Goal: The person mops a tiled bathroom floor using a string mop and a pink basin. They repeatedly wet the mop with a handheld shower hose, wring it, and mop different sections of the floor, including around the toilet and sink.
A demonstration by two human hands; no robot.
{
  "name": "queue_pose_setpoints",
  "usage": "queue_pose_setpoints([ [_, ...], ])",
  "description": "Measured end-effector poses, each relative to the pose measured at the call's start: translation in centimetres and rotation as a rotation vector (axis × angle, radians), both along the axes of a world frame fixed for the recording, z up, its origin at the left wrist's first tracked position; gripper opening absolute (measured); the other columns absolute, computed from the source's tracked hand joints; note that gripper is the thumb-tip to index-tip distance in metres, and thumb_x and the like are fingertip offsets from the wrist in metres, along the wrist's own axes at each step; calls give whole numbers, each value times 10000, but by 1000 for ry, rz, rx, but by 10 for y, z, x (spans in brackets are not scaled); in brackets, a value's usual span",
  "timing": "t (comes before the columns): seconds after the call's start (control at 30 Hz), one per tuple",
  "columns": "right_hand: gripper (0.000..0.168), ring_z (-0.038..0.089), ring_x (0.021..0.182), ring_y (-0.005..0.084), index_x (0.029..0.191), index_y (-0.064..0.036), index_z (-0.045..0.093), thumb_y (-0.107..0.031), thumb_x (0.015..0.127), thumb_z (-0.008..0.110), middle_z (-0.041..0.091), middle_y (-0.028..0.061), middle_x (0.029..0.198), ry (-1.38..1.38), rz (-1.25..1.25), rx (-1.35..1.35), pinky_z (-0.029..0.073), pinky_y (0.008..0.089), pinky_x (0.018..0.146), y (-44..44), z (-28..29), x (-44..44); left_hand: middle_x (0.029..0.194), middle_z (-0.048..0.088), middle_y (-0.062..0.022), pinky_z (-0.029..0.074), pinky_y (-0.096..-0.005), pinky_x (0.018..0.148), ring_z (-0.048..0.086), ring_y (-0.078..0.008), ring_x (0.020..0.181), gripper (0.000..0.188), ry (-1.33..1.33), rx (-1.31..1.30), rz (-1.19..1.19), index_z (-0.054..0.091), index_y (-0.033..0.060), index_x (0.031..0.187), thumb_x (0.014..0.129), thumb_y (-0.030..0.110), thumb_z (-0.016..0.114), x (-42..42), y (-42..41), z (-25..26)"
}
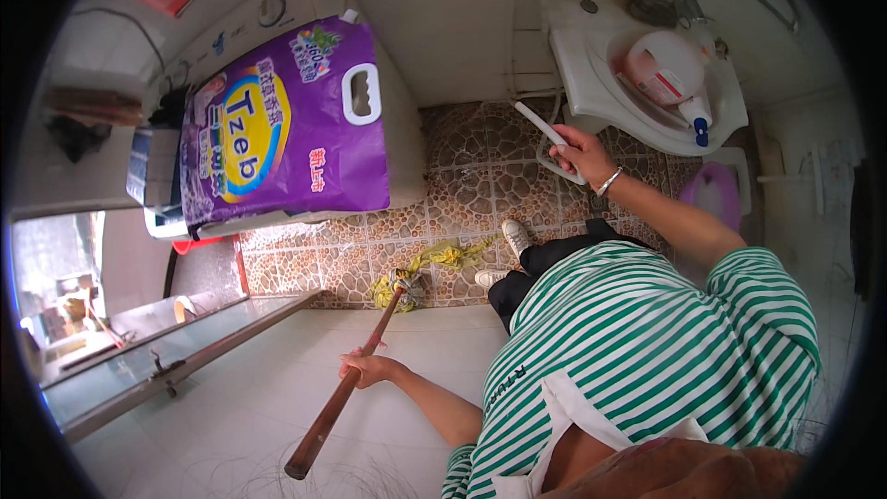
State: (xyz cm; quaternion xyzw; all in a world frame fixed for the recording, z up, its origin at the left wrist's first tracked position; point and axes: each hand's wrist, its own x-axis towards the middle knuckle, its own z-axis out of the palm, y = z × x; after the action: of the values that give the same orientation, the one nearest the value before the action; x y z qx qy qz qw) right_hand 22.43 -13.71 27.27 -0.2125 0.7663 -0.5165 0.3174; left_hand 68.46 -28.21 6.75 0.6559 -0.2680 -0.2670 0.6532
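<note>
My left hand (367,369) is closed around the brown wooden pole of a mop (332,409), about midway along it. The mop's head of yellowish cloth strips (402,289) lies on the pebble-patterned tile floor (461,201), one strip trailing towards my shoes (514,239). In my right hand (585,156), with a bracelet on its wrist, is a white plastic handle (539,121) with a loop below it. A faint see-through shape shows beyond the handle's far end; I cannot tell exactly what it is. This hand is in front of the white washbasin (589,100).
A purple detergent bag (332,152) covers the top of a washing machine (402,173) on the left. The washbasin holds a pinkish container (665,69) and a blue-capped bottle (696,118). Below it is a purple basin (714,197). A framed glass door (201,353) is at lower left.
</note>
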Motion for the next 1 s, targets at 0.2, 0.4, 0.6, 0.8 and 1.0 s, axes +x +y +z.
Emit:
queue_pose_setpoints([
  [0.2,400,444,628,65,1319,-25,447,-41,923,496,597,75,939,19,-239,-468,369,192,518,24,74,-15,686,539,-127,495,-348,566,532,-208,613,242,8,-38,-21,447,-15,820,863,131,635,-1,0,-6],
  [0.4,282,452,613,103,1201,-1,475,-29,921,468,587,107,916,-74,-537,-696,373,219,489,59,116,-60,709,541,-131,485,-319,533,537,-212,605,259,75,-38,-37,486,-37,844,840,145,670,-4,-2,-4],
  [0.6,245,449,596,96,1175,6,469,-33,935,432,568,90,863,-331,-651,-625,381,213,486,95,104,-40,723,553,-145,489,-341,532,539,-218,610,298,36,-61,-53,507,-36,858,820,189,698,4,2,-8],
  [0.8,260,448,594,93,1194,7,462,-40,942,428,571,89,863,-205,-729,-615,376,214,479,129,104,-37,690,527,-114,480,-328,552,511,-200,606,249,46,-75,-104,491,-4,849,868,190,646,-8,5,3],
  [1.0,297,456,594,84,1222,-4,436,-34,928,453,575,102,892,-50,-777,-687,365,193,469,168,126,-24,700,532,-122,480,-313,553,512,-197,598,258,15,-66,-98,510,-20,850,859,193,654,-16,-13,12],
])
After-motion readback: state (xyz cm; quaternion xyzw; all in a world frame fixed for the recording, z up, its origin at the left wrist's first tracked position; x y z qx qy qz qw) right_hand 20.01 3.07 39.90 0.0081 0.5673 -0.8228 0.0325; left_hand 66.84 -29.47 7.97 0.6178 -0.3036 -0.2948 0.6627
